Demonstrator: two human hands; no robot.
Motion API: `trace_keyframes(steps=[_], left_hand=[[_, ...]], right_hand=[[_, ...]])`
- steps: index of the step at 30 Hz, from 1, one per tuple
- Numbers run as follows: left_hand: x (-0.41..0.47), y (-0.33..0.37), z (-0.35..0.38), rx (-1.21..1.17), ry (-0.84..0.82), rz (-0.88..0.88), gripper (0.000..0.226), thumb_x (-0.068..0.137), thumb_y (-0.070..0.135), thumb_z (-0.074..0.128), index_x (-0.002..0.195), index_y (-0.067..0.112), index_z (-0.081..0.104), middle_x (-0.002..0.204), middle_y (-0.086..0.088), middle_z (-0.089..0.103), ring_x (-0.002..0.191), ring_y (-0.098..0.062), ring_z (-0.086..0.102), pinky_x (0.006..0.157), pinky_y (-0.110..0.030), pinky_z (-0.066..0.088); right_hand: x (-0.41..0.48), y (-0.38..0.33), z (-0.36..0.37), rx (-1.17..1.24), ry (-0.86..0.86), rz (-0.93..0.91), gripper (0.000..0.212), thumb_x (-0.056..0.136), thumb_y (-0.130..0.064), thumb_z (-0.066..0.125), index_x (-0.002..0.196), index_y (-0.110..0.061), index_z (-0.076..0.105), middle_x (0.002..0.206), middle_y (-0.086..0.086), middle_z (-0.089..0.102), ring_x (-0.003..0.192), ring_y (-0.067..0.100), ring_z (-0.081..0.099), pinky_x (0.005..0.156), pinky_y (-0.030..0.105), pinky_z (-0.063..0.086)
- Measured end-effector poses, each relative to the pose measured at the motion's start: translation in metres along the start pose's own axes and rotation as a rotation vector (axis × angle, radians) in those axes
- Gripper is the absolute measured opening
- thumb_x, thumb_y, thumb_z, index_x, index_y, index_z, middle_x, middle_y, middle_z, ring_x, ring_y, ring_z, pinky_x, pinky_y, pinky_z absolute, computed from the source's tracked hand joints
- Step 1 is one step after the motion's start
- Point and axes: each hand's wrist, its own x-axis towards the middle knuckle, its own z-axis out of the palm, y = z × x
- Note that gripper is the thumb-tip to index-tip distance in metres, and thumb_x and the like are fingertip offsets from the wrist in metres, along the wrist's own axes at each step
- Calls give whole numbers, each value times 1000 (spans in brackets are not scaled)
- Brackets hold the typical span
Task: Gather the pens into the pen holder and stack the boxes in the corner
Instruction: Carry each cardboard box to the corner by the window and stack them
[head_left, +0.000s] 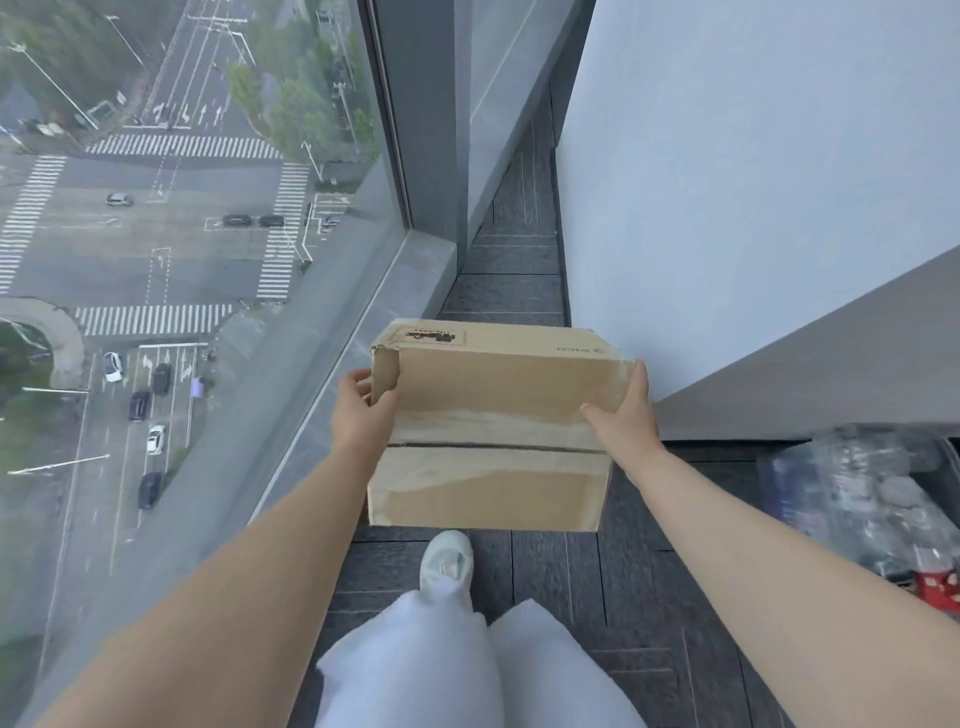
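A brown cardboard box (493, 431) with taped seams is held in front of me, above the dark carpet. My left hand (361, 410) grips its left side, thumb over the top edge by a loose flap. My right hand (626, 410) grips its right side, fingers reaching along the far edge. The box sits between the window sill and the white wall. No pens or pen holder are in view.
A floor-to-ceiling window (182, 260) and grey sill (332, 395) run along the left. A white wall (753, 182) with grey baseboard stands on the right. A clear plastic bag of items (872, 499) lies at the right. My white shoe (447, 564) is below the box.
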Motion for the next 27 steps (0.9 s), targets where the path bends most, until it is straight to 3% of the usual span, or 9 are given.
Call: trace_keyframes(steps=[5, 11, 15, 18, 23, 25, 27], left_hand=[[53, -69, 37, 14, -49, -2, 43, 88, 12, 52, 130, 17, 45, 129, -5, 56, 105, -16, 53, 85, -29, 39], [111, -126, 77, 26, -160, 35, 53, 93, 6, 44, 144, 15, 33, 141, -2, 47, 129, -16, 43, 99, -23, 30], [151, -155, 96, 41, -232, 40, 59, 94, 12, 44, 148, 21, 23, 151, 4, 33, 138, -16, 33, 114, -31, 23], [175, -163, 109, 42, -256, 57, 60, 95, 15, 44, 149, 20, 18, 153, 6, 28, 141, -15, 28, 118, -34, 20], [212, -164, 121, 101, -295, 88, 69, 90, 18, 49, 149, 24, 15, 152, 5, 32, 134, -16, 38, 111, -35, 32], [220, -162, 124, 188, -275, 105, 72, 90, 13, 51, 150, 24, 13, 150, 6, 32, 124, -14, 42, 98, -27, 36], [224, -161, 130, 352, -235, 176, 74, 89, 9, 51, 149, 25, 10, 149, 3, 31, 128, -19, 39, 96, -27, 34]], right_hand=[[55, 59, 45, -40, -10, 41, 89, 86, -18, 57, 147, -29, -7, 150, 9, 21, 132, 29, 35, 96, 33, 34], [121, 104, 91, -60, 16, 23, 92, 76, -23, 65, 145, -26, 4, 137, 16, 37, 122, 34, 45, 103, 47, 40], [158, 125, 113, -62, 29, -7, 98, 79, -21, 66, 148, -21, -4, 141, 17, 31, 128, 33, 40, 107, 44, 36], [180, 135, 125, -30, 48, -56, 93, 81, -15, 63, 147, -20, -3, 144, 16, 25, 131, 30, 35, 106, 34, 30], [215, 138, 132, 12, 67, -135, 80, 82, -13, 60, 146, -19, 13, 146, 10, 26, 134, 22, 31, 94, 18, 21], [231, 139, 137, 1, 50, -150, 80, 80, -14, 61, 146, -17, 16, 147, 9, 31, 135, 20, 32, 100, 18, 23], [244, 138, 142, -31, 0, -162, 82, 78, -15, 62, 147, -16, 17, 150, 7, 29, 138, 18, 29, 110, 24, 22]])
